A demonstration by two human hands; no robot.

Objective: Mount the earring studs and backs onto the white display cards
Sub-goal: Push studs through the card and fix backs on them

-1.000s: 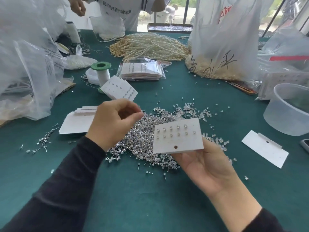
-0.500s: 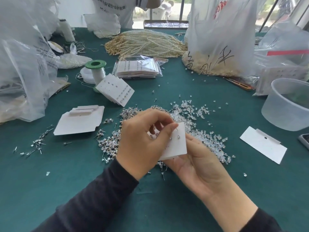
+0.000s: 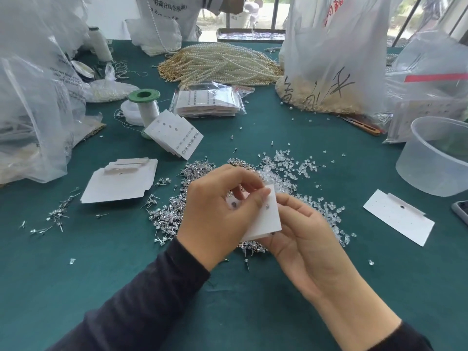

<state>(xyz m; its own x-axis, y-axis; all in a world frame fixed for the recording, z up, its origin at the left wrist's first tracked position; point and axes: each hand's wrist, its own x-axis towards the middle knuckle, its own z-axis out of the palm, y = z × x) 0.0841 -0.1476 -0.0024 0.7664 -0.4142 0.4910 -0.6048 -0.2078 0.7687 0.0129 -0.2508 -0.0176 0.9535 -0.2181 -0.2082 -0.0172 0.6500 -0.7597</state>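
Note:
My right hand (image 3: 301,234) holds a white display card (image 3: 268,219) from below, over the table's middle. My left hand (image 3: 217,211) covers the card's left part, fingertips curled against its face beside a mounted stud (image 3: 267,205); whether a stud sits between those fingers is hidden. Under both hands lies a heap of silver earring studs (image 3: 172,219). Clear earring backs (image 3: 291,165) are scattered just behind and to the right. Blank cards (image 3: 121,183) are stacked at the left, and one blank card (image 3: 400,217) lies at the right. Finished cards (image 3: 177,138) lean on a green-topped spool (image 3: 145,105).
A clear plastic tub (image 3: 435,158) stands at the right edge. Plastic bags (image 3: 33,102) rise at the left, and a large white bag (image 3: 334,54) at the back right. Pearl strands (image 3: 222,63) and a bagged card stack (image 3: 207,102) lie behind. Loose studs (image 3: 55,216) lie far left. Another person (image 3: 167,11) stands opposite.
My left hand rose from the stud heap and came onto the card's face. My right hand drew the card nearer and tilted it more edge-on.

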